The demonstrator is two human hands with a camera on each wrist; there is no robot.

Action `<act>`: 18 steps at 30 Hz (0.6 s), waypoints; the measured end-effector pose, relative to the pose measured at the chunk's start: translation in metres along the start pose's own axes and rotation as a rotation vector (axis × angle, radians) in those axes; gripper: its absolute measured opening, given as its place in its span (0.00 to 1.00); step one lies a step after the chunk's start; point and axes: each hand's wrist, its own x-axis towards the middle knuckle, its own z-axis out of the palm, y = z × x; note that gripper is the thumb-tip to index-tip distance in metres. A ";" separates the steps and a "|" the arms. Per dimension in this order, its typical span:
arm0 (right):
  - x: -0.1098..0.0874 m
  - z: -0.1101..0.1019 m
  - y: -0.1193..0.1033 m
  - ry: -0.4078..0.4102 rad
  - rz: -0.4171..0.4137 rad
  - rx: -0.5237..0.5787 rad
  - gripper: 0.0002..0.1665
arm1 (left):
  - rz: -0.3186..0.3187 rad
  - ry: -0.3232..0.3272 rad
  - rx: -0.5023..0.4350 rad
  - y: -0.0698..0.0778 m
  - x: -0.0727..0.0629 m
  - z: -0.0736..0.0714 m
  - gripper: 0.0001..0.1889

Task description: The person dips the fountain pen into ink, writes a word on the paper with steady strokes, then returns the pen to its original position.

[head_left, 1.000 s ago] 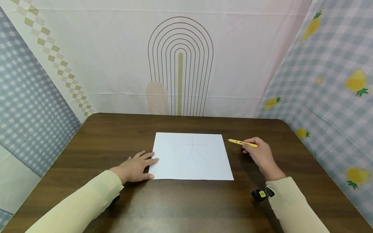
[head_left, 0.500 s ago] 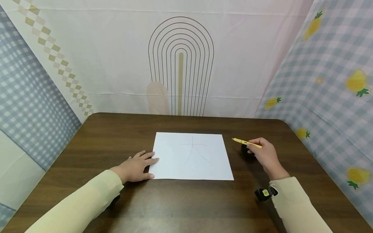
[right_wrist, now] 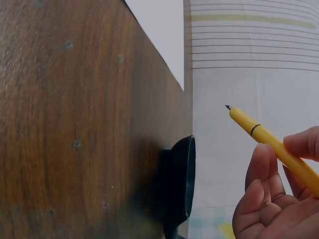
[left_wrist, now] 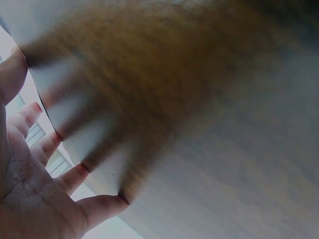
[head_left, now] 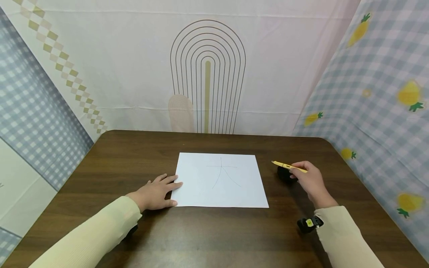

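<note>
A white sheet of paper (head_left: 196, 190) lies on the brown table, with thin dark strokes drawn on it: an upright one, a crossbar and two spreading legs. My left hand (head_left: 156, 193) rests spread at the sheet's left edge, fingertips on the paper; the left wrist view has its fingers (left_wrist: 102, 208) straight and apart. To the right of the sheet, my right hand (head_left: 310, 182) pinches a yellow pen (right_wrist: 254, 130) between thumb and fingers, tip bare and pointing left. The pen is raised off the table, above a small black object (right_wrist: 180, 181) partly hidden by the hand in the head view.
The brown wooden table (head_left: 207, 234) has rounded far corners. Behind it hangs a white cloth (head_left: 134, 67) with an arch pattern. Blue checked cloth (head_left: 378, 111) borders the right side, and another checked cloth hangs at the left.
My right hand has drawn back rightward and slightly toward me with the yellow pen, uncovering more of the black object. The left hand and the paper have stayed put.
</note>
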 end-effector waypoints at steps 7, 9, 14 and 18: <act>0.000 -0.004 0.004 0.003 0.011 0.004 0.22 | 0.004 0.001 -0.007 0.000 0.000 0.000 0.34; 0.000 -0.006 0.005 0.002 0.013 0.006 0.23 | 0.003 0.000 -0.006 -0.001 0.000 0.000 0.34; -0.001 -0.010 0.008 -0.011 0.027 0.002 0.24 | 0.000 -0.001 -0.006 -0.002 0.001 0.001 0.34; -0.001 -0.012 0.010 -0.013 0.046 0.009 0.25 | 0.003 0.003 -0.009 -0.002 0.000 0.002 0.34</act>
